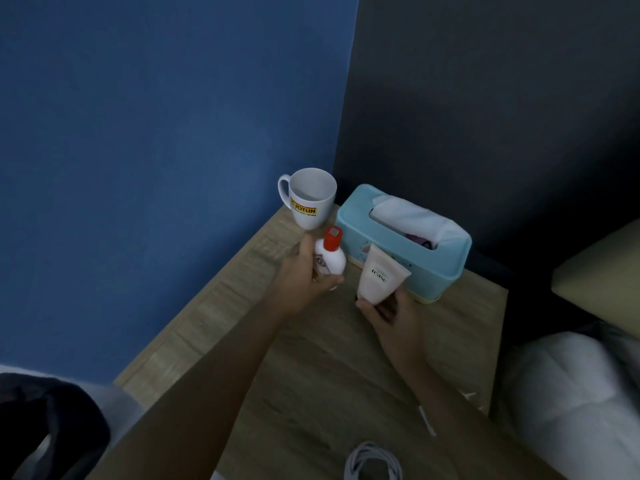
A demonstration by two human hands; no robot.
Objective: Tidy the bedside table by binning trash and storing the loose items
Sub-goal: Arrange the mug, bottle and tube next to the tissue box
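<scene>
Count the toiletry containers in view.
2. The left hand holds a red-capped white bottle; the right hand holds a pale tube, both in front of the blue tissue box. Others may be out of frame.

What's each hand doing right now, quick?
Left hand: holding the white bottle with the red cap.
Right hand: holding the pale tube by its lower end.

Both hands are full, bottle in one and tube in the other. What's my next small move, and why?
Probably lift both clear and carry them to storage: your left hand grips the red-capped bottle, your right hand pinches the tube, so neither can take the mug or cable yet.
</scene>
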